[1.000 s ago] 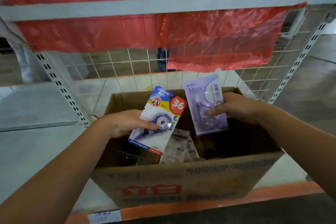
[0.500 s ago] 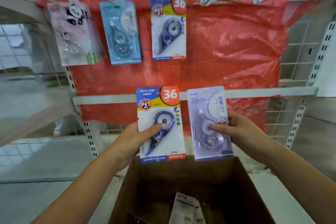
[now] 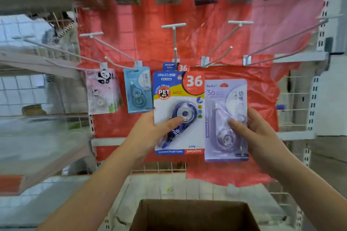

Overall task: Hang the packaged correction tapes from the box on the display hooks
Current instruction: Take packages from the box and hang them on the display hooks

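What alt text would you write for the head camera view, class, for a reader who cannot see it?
A person's left hand holds a blue "36" correction tape pack and the right hand a lilac pack, raised before display hooks on a red-backed rack. Panda and pale blue packs already hang left; a cardboard box sits below.

Both forearms are stretched forward and up, wrists roughly level. The left hand (image 3: 148, 129) is curled round a pack's left edge, thumb laid flat across its front. The right hand (image 3: 257, 133) is wrapped round another pack's right edge, thumb pressed on front.
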`<state>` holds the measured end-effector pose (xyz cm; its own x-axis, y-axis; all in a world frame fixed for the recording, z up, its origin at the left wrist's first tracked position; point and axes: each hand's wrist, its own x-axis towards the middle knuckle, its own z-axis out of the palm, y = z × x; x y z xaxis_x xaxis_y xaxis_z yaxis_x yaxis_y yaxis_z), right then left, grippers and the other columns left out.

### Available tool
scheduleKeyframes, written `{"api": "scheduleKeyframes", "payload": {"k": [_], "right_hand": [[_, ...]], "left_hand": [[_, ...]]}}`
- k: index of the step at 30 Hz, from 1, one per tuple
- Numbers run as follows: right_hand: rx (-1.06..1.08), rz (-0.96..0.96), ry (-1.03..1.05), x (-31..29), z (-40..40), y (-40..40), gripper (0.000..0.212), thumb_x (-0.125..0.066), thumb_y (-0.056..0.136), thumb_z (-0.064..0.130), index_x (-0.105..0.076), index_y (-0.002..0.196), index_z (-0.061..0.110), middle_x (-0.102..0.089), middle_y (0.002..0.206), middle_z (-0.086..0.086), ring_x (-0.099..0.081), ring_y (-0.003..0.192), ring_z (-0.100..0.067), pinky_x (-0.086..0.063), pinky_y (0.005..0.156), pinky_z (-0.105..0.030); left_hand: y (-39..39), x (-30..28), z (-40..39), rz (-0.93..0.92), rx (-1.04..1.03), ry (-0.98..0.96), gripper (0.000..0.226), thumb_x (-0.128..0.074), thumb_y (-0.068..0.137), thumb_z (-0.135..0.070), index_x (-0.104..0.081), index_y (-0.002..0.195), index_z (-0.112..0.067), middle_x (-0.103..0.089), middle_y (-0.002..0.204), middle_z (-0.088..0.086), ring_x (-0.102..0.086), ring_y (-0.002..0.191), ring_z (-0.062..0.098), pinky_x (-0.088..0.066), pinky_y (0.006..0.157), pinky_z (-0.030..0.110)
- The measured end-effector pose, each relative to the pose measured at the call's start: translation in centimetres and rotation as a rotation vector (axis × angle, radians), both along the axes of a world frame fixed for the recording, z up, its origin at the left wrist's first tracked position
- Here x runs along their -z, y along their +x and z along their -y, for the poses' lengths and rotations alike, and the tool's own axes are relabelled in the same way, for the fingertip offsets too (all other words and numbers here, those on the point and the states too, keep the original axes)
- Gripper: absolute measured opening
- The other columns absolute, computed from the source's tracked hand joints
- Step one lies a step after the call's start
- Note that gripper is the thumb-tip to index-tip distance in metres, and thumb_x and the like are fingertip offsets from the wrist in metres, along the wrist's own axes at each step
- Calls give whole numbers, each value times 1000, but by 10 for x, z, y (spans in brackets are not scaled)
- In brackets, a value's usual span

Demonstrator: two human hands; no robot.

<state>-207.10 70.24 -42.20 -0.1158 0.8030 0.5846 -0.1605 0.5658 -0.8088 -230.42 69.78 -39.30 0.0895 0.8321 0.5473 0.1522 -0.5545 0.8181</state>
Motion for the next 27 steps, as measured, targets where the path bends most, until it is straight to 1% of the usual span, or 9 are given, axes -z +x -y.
{"api": "scheduleKeyframes", "payload": {"k": [2,4,9,12,16,18,22,25,27], "right_hand": [[-12,-32,38,-9,5,2,52,-75,66,42,-61,112,23,-69,113,-5,-68,100,-22,-56,75,-30],[-6,-45,56,-17,10,3,49,-68,68,36,-58,114,20,-70,110,-3,-68,98,-21,-56,72,-26],[-26,-85,56,-28,15,3,52,-66,66,33,-56,115,19,-71,108,-2,-69,94,-19,-56,70,-25],[-51,-93,41,-31,15,4,51,-66,67,31,-56,115,18,-72,106,-3,-70,92,-21,-56,67,-26],[-73,-91,33,-32,15,5,52,-66,65,31,-56,114,17,-72,105,-3,-71,90,-20,-56,66,-25],[-72,-89,23,-30,14,6,55,-68,64,33,-56,116,17,-72,106,-3,-70,92,-21,-56,66,-26],[-79,-75,31,-27,12,9,68,-81,56,46,-58,115,20,-71,109,-4,-70,94,-22,-56,67,-26],[-72,-86,20,-25,9,12,57,-71,63,35,-57,116,18,-71,107,-3,-70,92,-21,-56,66,-25],[-58,-64,15,-21,6,13,61,-75,62,41,-57,116,19,-71,108,-2,-70,94,-21,-56,68,-26]], "left_hand": [[3,-13,5,8,21,44,23,-79,69,-37,-68,88,-30,-74,90,-11,-69,88,8,-54,80,26],[5,-23,10,18,34,70,29,-71,64,-42,-67,90,-29,-74,88,-12,-68,84,4,-54,76,21],[9,-43,7,55,31,106,6,-63,83,-23,-65,88,-25,-72,74,-18,-66,70,-4,-49,60,10],[9,-50,1,95,9,92,6,-64,82,-26,-66,87,-23,-72,70,-15,-66,66,0,-48,58,13],[6,-53,-8,105,20,55,5,-60,88,-22,-65,87,-20,-69,62,-14,-64,59,-3,-47,54,11],[6,-53,-11,124,37,36,9,-61,84,-25,-65,88,-19,-70,64,-13,-64,63,0,-49,58,14],[9,-57,-19,169,93,-26,18,-64,78,-28,-68,92,-17,-74,82,-5,-70,73,8,-55,67,21],[7,-52,-34,166,38,-92,19,-66,82,-29,-69,97,-17,-75,89,-2,-70,80,13,-55,70,26],[4,-48,-49,193,-20,-149,22,-70,80,-31,-70,96,-16,-75,94,2,-69,87,19,-54,80,32]]}}
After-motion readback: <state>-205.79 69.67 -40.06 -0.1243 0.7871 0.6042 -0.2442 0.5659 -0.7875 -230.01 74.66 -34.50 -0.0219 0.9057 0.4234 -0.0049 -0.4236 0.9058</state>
